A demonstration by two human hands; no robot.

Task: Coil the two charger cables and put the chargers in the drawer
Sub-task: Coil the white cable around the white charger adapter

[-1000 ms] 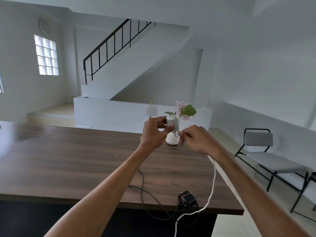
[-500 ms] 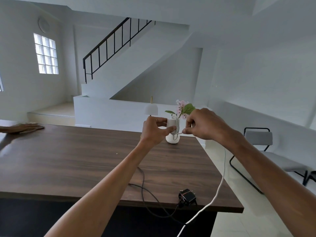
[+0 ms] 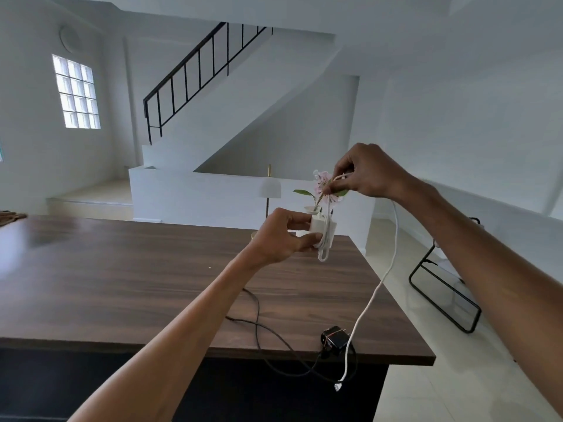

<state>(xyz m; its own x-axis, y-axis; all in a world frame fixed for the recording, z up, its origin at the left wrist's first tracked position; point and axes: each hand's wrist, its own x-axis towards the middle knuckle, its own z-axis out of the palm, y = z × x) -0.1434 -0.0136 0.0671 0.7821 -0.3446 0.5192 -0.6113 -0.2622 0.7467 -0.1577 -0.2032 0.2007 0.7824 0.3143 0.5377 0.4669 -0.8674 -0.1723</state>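
Observation:
My left hand (image 3: 281, 236) grips a white charger block (image 3: 322, 227) above the wooden table (image 3: 128, 275), with a few loops of its white cable wound around it. Higher and to the right, my right hand (image 3: 367, 172) pinches the white cable (image 3: 387, 269). From there the cable hangs down past the table's right edge, and its plug end (image 3: 337, 386) dangles below the tabletop. A black charger (image 3: 334, 339) lies near the table's front right edge. Its thin black cable (image 3: 259, 318) trails uncoiled across the top and over the front edge. No drawer is in view.
A white vase with a pink flower (image 3: 323, 187) stands at the table's far right, behind my hands. A black metal chair (image 3: 444, 300) stands on the floor to the right. A staircase with a black railing (image 3: 195, 77) rises at the back. A woven object (image 3: 9, 216) sits at far left.
My right hand has risen up and to the right, drawing the white cable over the charger. The free end of the cable has come up higher. My left hand holds the charger a little lower.

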